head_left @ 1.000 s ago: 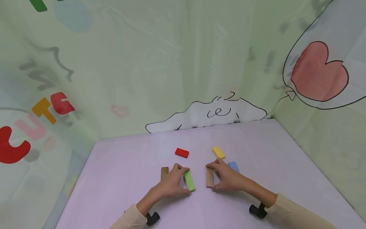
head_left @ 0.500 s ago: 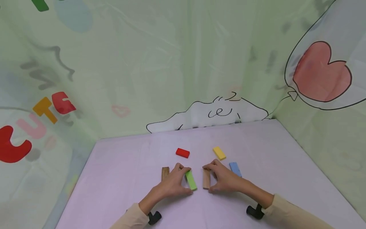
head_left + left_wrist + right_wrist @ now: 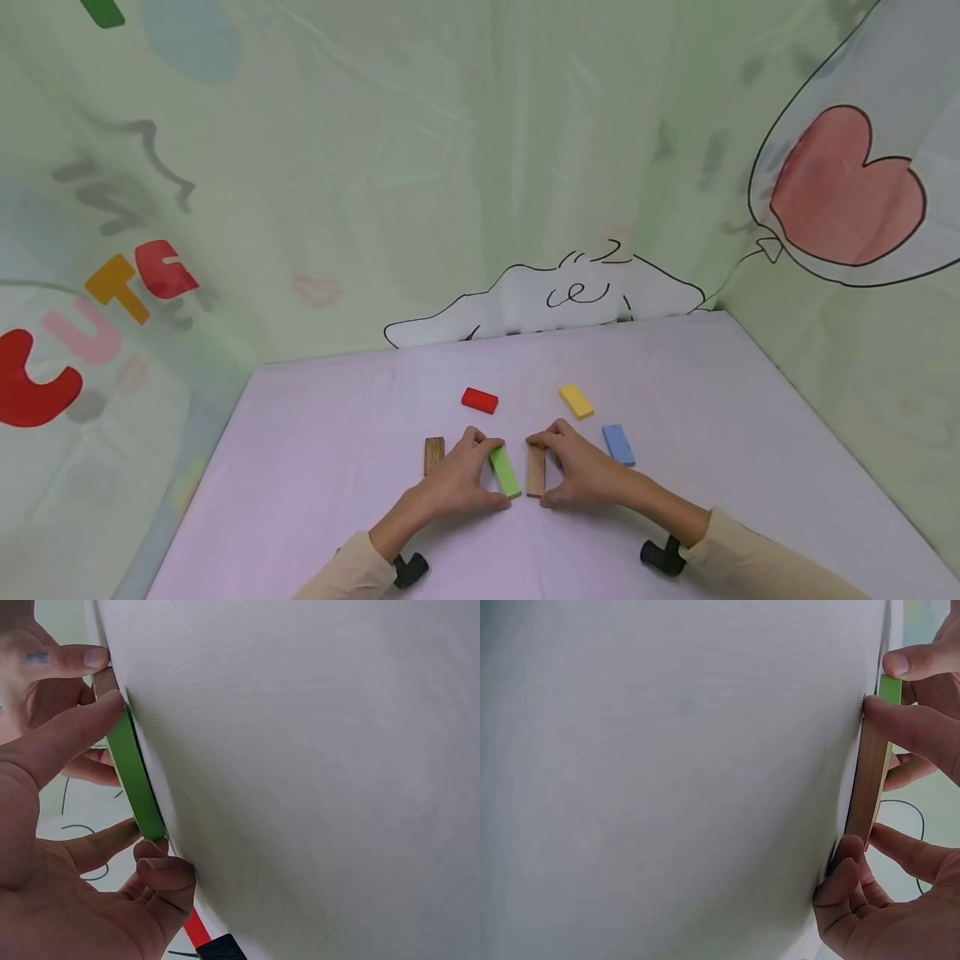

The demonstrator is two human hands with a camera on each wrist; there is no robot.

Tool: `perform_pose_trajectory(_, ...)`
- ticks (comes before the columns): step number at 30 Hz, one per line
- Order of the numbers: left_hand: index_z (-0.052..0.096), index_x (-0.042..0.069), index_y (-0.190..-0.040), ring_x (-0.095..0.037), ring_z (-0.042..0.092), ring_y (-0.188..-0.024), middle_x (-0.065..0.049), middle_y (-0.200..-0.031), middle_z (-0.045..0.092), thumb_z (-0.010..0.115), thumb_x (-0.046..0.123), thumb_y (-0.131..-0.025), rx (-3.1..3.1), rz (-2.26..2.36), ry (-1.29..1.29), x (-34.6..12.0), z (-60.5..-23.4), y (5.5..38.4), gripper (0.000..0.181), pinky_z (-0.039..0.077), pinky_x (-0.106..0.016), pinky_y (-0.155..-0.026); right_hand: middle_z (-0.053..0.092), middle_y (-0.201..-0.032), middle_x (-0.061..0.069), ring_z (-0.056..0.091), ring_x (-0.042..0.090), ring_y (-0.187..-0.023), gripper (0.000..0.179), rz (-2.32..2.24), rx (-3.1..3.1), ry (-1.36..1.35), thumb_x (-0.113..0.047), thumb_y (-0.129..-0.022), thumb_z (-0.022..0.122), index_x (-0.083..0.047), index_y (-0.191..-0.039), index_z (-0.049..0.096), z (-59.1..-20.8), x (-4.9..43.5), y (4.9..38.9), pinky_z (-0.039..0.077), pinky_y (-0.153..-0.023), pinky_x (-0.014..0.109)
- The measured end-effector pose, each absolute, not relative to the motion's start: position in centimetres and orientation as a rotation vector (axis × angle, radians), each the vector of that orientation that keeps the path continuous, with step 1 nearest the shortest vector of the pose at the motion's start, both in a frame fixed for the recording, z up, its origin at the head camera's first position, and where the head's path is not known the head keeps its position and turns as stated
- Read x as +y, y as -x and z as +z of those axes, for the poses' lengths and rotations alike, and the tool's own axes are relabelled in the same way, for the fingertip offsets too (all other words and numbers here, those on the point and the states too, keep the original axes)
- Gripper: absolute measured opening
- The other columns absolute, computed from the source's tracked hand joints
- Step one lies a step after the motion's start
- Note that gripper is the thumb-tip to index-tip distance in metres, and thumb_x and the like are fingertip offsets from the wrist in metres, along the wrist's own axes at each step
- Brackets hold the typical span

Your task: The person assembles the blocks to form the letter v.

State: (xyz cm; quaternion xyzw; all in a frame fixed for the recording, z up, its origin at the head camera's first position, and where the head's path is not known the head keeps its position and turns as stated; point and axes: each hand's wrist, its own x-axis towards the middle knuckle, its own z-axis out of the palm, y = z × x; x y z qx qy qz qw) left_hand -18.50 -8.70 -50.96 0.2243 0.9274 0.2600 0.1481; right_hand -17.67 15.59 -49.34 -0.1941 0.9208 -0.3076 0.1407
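Note:
Near the middle of the table lies a green block (image 3: 505,472), slightly slanted. My left hand (image 3: 459,479) grips it by its two ends, thumb at the near end and fingers at the far end. Just to the right, my right hand (image 3: 581,471) holds a light-brown wooden block (image 3: 536,471) the same way. A narrow gap separates the two blocks, wider at the far ends. In the left wrist view the green block (image 3: 135,776) shows its long side, low at the table surface. The right wrist view shows the wooden block (image 3: 868,776) between thumb and fingers.
Behind the hands lie a red block (image 3: 480,400) and a yellow block (image 3: 576,401). A blue block (image 3: 618,445) is right of my right hand. A dark-brown wooden block (image 3: 433,456) sits left of my left hand, partly covered by it. Printed cloth walls surround the lilac table (image 3: 315,467).
My right hand has slid the light-brown block leftward, closer to the green one. My left hand has shifted the green block slightly right. More of the blue block shows now.

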Motion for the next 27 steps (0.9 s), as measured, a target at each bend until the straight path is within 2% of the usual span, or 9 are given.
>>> perform_pose_trajectory(27, 0.055, 0.017, -0.153, -0.011, 0.055, -0.102, -0.004, -0.135, 0.050, 0.092, 0.041, -0.081, 2.658, 0.728, -0.624, -8.14, -50.96, 18.33, 0.085, 0.053, -0.025, -0.087, 0.053, -0.124, 0.006, 0.047, 0.015, -0.094, 0.083, -0.850, 2.661, 0.517, -0.023, -0.071, 0.099, -0.008, -0.144, 0.062, -49.37, 15.54, 17.56, 0.041, -0.071, 0.023)
